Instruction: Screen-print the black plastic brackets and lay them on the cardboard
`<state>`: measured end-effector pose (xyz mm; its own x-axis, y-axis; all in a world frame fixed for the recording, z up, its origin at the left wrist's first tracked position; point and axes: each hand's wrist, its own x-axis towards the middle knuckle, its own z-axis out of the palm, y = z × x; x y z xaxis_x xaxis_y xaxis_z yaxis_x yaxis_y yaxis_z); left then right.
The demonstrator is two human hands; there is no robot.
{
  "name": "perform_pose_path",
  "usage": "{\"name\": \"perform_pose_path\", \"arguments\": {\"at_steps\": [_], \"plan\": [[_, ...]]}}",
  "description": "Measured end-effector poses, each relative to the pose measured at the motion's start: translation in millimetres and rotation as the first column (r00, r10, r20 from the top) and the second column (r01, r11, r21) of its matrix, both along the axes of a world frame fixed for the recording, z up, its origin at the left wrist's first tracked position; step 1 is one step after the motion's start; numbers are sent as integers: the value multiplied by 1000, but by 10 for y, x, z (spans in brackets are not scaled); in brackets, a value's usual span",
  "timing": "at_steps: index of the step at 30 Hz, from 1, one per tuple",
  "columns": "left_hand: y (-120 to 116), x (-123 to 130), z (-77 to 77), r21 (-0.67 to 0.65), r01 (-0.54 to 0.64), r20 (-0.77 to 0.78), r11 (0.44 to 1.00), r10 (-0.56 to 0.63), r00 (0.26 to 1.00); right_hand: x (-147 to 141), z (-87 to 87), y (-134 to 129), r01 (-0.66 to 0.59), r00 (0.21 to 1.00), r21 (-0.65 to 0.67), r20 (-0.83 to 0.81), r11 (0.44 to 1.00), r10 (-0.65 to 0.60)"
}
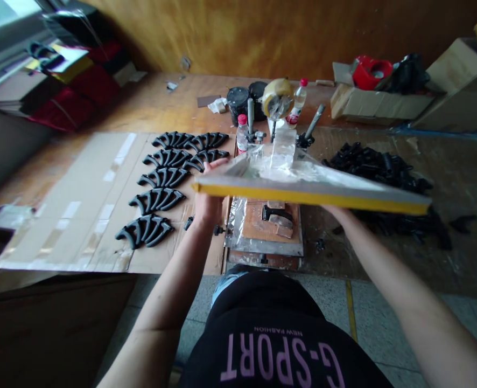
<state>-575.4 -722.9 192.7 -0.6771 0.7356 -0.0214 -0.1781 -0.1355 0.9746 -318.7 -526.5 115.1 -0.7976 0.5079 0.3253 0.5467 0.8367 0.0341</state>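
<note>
One wooden table [153,102] extends beneath and beyond the frame [311,193]. A flat cardboard sheet [101,183] covers the table to the left of the frame.

The frame is raised, with a yellow strip [311,200] along its near edge. The left hand [209,202] is at its left end, fingers clamped on the frame. The right hand [330,208] is under its right half, mostly hidden; whether its fingers are apart or together cannot be told.

A cardboard box [384,105] stands beyond the frame, to the right, and contains a red item [371,71]. A loose pile of black parts [367,164] lies to the right of the frame, partly hidden by it. Below the frame is a metal base [238,245]. Seven fanned groups of black handles [156,199] lie to the left of the frame.

Beyond the frame stand two black jars [237,102], a tape roll [278,97] and two red-capped bottles [242,134]. One single black handle [278,214] rests on the base, below the frame.
</note>
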Motion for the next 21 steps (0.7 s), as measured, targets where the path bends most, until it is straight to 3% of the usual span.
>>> {"name": "perform_pose_path", "arguments": {"at_steps": [2, 4, 7, 9, 11, 13, 14, 15, 16, 18, 19, 21], "plan": [[120, -6, 103, 50, 21, 10, 999, -21, 1000, -25, -236, -327, -23, 999, -87, 30, 996, 26], [121, 37, 62, 31, 56, 49, 998, -58, 997, -120, -419, -608, 38, 997, -215, 76, 976, -22], [-85, 276, -269, -156, 218, 192, 963, -187, 963, -294, -485, -912, 185, 979, -374, 149, 909, -138], [-278, 541, -567, -321, 423, 372, 847, -298, 879, -409, -411, -1122, 212, 977, -414, 108, 885, -184], [-447, 801, -821, -348, 522, 525, 779, -299, 797, -507, -302, -1352, 91, 995, -433, 2, 897, -99], [-572, 943, -995, -317, 466, 594, 826, -210, 777, -519, -208, -1507, -130, 990, -474, -107, 871, 90], [-625, 940, -1060, -316, 400, 601, 860, -145, 786, -462, -177, -1517, -195, 980, -502, -143, 843, 141], [-680, 882, -1120, -333, 321, 589, 887, -71, 805, -352, -163, -1466, -182, 981, -528, -149, 830, 121], [-743, 775, -1182, -373, 231, 555, 899, 16, 832, -187, -170, -1355, -92, 993, -549, -116, 831, 33], [-904, 456, -1329, -488, 41, 427, 872, 197, 883, 273, -269, -992, 331, 939, -485, 82, 809, -335], [-997, 275, -1413, -565, -42, 333, 824, 273, 903, 538, -366, -778, 529, 848, -410, 215, 743, -484], [-1174, -59, -1590, -724, -133, 146, 677, 339, 929, 1044, -635, -398, 747, 664, -328, 412, 578, -624]]}}
